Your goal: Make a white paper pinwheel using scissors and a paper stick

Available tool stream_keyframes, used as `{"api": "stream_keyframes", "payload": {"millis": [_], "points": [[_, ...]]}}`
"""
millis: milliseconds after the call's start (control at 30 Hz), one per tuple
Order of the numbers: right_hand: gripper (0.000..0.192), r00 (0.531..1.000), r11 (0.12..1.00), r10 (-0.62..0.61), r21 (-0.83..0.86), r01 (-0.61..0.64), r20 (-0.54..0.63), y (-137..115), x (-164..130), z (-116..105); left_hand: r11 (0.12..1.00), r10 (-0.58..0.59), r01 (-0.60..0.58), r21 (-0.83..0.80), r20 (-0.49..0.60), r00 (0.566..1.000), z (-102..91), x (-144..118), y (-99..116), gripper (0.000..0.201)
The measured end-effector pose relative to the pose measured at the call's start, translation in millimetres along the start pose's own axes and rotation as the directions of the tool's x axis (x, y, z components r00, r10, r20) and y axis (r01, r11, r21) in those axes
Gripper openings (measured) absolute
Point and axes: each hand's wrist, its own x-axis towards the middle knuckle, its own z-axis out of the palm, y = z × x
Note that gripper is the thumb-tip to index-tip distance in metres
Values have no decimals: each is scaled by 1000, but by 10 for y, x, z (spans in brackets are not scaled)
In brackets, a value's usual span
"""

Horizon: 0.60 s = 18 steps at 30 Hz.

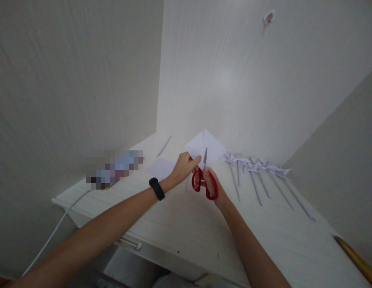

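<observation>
My right hand is closed round the red-handled scissors, whose blades point away from me. Behind the blades is a white sheet of paper with a crease running down from its top corner. My left hand is closed at the paper's left side, its thumb towards the scissors; its fingertips are partly hidden. A black band circles the left wrist. Another piece of white paper lies on the table beside the left hand.
Several paper pinwheels on sticks lie at the right. Two thin sticks lie at the back left. A blurred-out object with a white cable is at the left edge. Walls enclose the pale table.
</observation>
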Motion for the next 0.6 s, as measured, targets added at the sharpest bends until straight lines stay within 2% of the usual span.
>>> {"api": "stream_keyframes", "payload": {"millis": [600], "points": [[46, 1000, 997, -18, -76, 17, -21, 85, 41, -31, 1000, 22, -22, -13, 10, 1000, 28, -5, -35, 33]]}}
